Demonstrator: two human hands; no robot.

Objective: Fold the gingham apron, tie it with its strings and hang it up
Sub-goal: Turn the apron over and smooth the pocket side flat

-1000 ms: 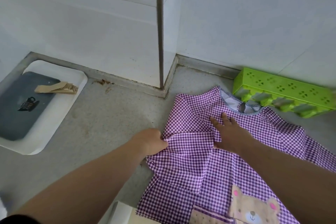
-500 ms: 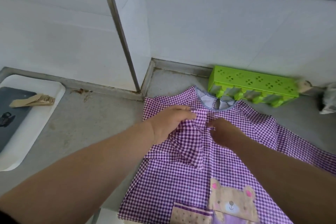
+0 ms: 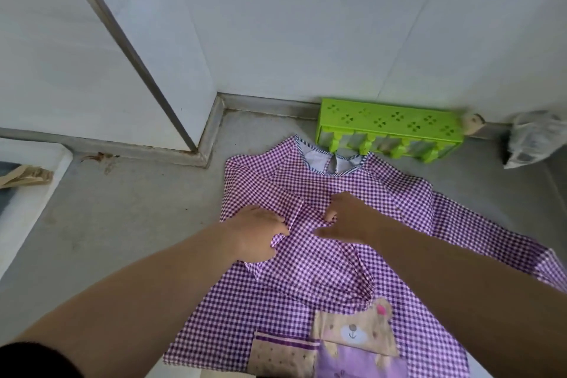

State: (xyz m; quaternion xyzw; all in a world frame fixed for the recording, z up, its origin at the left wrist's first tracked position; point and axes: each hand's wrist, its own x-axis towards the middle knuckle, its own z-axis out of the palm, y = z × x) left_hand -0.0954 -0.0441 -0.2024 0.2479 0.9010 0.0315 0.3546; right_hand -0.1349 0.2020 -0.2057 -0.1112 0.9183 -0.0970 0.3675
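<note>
The purple gingham apron lies spread on the grey floor, neck opening toward the wall, a bear patch and pocket near its lower edge. Its left sleeve is folded inward over the chest. My left hand pinches a fold of that sleeve cloth at the apron's left side. My right hand rests on the chest just right of it, fingers curled onto the folded fabric. The right sleeve stretches out flat to the right. No strings show.
A green plastic hook rack lies against the white wall just beyond the neckline. A crumpled plastic bag sits at the far right. A white tray holding a wooden clothespin is at the left edge.
My left hand carried the left sleeve in from the apron's edge and laid it over the chest. My right hand shifted from lying flat to gripping the fold. The camera swung right.
</note>
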